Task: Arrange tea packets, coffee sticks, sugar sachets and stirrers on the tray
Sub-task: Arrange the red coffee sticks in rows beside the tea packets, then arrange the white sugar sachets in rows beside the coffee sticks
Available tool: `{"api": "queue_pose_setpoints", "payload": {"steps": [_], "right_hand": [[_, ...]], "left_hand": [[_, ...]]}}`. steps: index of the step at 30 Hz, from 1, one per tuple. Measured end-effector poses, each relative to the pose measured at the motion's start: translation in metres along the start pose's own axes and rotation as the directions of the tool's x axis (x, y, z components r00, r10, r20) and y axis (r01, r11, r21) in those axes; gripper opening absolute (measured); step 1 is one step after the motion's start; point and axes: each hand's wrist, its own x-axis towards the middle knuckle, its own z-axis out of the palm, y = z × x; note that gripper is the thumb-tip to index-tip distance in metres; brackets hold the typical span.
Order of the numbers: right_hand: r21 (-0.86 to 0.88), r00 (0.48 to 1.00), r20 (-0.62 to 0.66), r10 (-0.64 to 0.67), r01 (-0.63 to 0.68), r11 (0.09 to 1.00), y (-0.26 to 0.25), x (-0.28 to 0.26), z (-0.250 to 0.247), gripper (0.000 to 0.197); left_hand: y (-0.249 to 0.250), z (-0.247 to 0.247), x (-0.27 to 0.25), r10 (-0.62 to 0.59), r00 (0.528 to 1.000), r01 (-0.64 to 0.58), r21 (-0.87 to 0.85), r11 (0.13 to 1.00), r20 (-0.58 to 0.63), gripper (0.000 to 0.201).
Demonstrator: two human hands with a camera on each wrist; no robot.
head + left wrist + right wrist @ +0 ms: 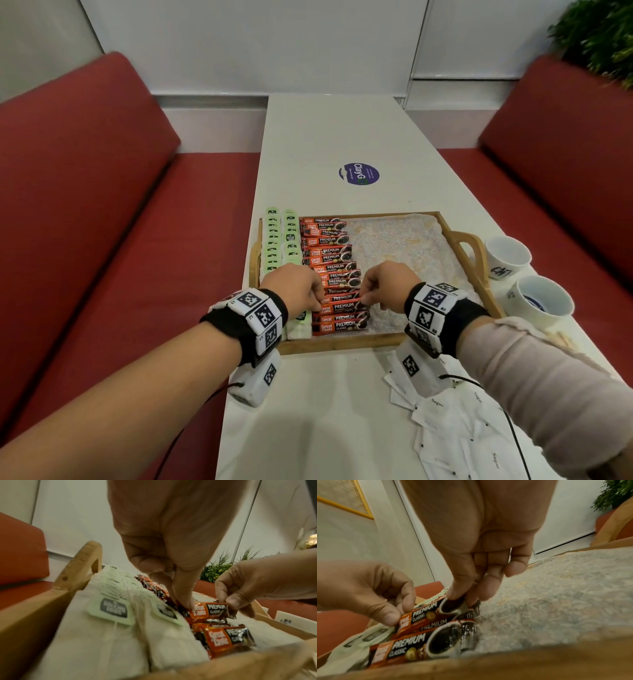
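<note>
Both hands pinch one coffee stick (pixel 337 301), left hand (pixel 296 287) at its orange end, right hand (pixel 385 284) at the cup end, settling it into the coffee row on the wooden tray (pixel 342 344). Tea bags (pixel 281 240) are lined up; sugar sachets (pixel 455 431) wait on the tabletop (pixel 308 428), stirrers unseen.

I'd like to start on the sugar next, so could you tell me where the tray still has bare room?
The tray's right half is bare liner, between the coffee sticks and the right handle. The left is crowded: tea packets, then coffee sticks, with both hands on one stick.
</note>
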Motion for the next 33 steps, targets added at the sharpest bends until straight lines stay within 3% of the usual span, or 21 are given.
{"api": "queue_pose_setpoints", "payload": {"steps": [6,11,24,33], "right_hand": [[-0.044,0.999,0.034,0.022,-0.020,0.999,0.000,0.006,0.003,0.019],[-0.029,1.000,-0.015,0.009,-0.010,1.000,-0.002,0.004,-0.002,0.020],[0.076,0.967,-0.251,-0.055,0.076,0.994,-0.008,-0.056,-0.014,0.012],[0.083,0.968,-0.250,0.008,0.013,0.996,0.017,-0.103,-0.012,0.007]], "left_hand": [[-0.001,0.002,0.004,-0.018,0.999,0.019,-0.025,1.000,0.028,0.011],[-0.004,0.003,0.004,-0.006,1.000,0.007,-0.061,0.998,0.007,0.020],[0.021,0.000,-0.037,0.145,0.951,-0.198,-0.175,0.965,-0.273,0.009],[0.051,0.024,-0.049,0.230,0.941,-0.289,-0.236,0.928,-0.248,0.013]]}}
